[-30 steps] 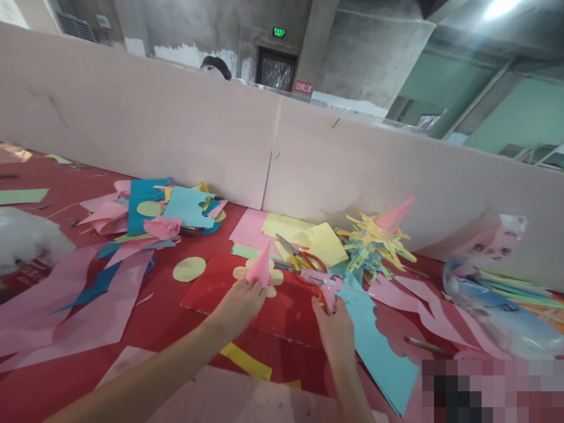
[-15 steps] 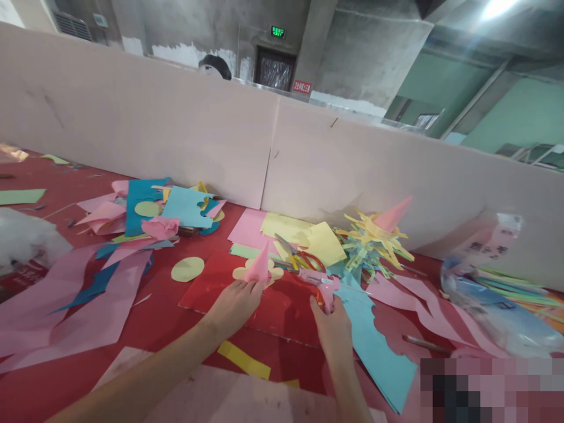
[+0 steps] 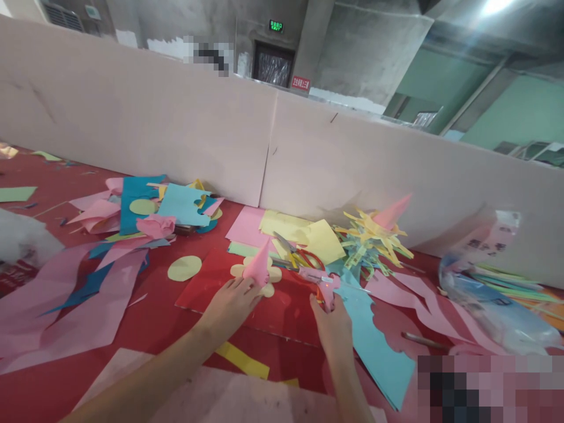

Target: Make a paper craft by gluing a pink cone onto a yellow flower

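My left hand (image 3: 233,302) is closed on the lower part of a pink paper cone (image 3: 258,264), its point upward. Around the cone's base spread the rounded petals of a pale yellow paper flower (image 3: 275,274), partly covered by the cone and my fingers. A pink hot glue gun (image 3: 325,282) is gripped in my right hand (image 3: 333,323), nozzle toward the flower and a clear glue stick out of its back. Just behind the gun lie scissors (image 3: 311,256) with orange-red handles. Under the flower is a red board (image 3: 211,294).
A fringed yellow and green paper piece with a pink cone (image 3: 392,212) stands at right. Blue paper (image 3: 374,346), pink strips (image 3: 114,294), a yellow disc (image 3: 184,268) and a plastic bag (image 3: 493,311) lie about. A pale partition (image 3: 198,129) runs along the back.
My left hand has drawn slightly toward me and left, and more of the flower's petals show around the cone. The glue gun stays nearly in place.
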### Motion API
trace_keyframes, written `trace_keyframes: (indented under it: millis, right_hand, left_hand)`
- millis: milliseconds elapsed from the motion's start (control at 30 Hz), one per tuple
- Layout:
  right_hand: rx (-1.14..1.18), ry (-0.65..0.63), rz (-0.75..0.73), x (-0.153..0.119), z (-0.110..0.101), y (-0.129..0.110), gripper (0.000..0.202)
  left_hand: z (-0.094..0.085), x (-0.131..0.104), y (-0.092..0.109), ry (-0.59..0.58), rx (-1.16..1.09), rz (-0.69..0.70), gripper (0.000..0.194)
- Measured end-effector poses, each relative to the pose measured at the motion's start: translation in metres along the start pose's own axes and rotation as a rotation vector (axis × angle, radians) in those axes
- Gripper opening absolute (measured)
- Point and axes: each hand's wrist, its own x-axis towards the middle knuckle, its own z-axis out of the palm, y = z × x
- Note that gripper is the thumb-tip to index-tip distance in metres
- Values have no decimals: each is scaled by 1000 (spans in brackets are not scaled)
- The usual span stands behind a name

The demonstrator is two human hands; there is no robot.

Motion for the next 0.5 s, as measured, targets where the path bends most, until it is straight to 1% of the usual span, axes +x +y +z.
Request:
trace_keyframes:
  millis: [100,167,233,300,333,400,500]
  right_hand:
    - [14,4,18,-1,-1,-2,39]
    - [5,-3,31,-2,-2,-3,39]
    - [-5,-10,28,-2,-2,-3,39]
    - [-1,-1,16,-2,-1,-2,39]
    - [4,7,11,-1,-1,-2,40]
    - [5,10,7,-1,0,-1,40]
    - [-10,-4,6,0,2,0,40]
  left_hand:
    - [5,-2,-4,-54,-20,6,30]
    - [6,-2,-5,-69,-40,7,27]
    - [5,-3,-4,-64,-81,20,23]
    - [2,-3,-4,-18,-153,-6,21]
    - [0,-3,-4,20,-201,-50,20]
    - [-5,-2,-7,120,-294,-192,18]
    - [-9,0,-16,256,-394,-392,16]
